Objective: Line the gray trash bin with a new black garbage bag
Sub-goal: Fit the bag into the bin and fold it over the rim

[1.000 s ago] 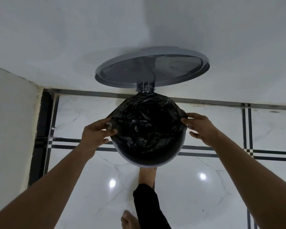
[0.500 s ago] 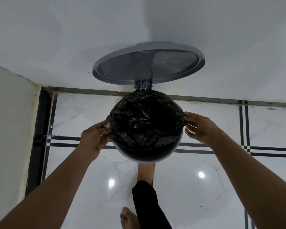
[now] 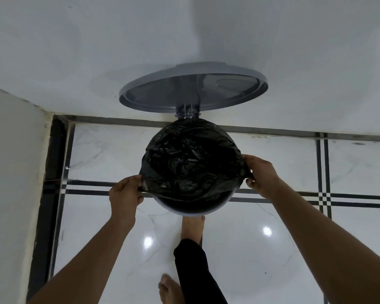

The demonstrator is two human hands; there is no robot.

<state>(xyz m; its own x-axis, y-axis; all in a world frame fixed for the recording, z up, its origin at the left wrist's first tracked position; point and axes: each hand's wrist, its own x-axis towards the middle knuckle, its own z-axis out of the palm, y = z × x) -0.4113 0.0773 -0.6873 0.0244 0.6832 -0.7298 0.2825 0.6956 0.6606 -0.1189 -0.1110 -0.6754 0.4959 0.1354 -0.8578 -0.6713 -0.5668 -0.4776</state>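
Note:
The round gray trash bin [image 3: 193, 210] stands against the wall with its gray lid [image 3: 193, 88] swung up. A crumpled black garbage bag [image 3: 191, 163] fills its mouth and is stretched over most of the rim; only the near rim shows gray. My left hand [image 3: 124, 194] pinches the bag's edge at the bin's left side. My right hand [image 3: 261, 172] grips the bag's edge at the right side. One bare foot [image 3: 192, 227] rests at the bin's base, where a pedal would be hidden.
White wall rises behind the bin, and a second wall closes the left side, forming a corner. Glossy white marble floor with black inlay stripes [image 3: 323, 167] lies around it. My other bare foot [image 3: 169, 288] and a black trouser leg [image 3: 195, 270] are below.
Both hands have slid nearer along the rim, pulling the bag's edge outward and down over the sides. The bag now covers more of the rim.

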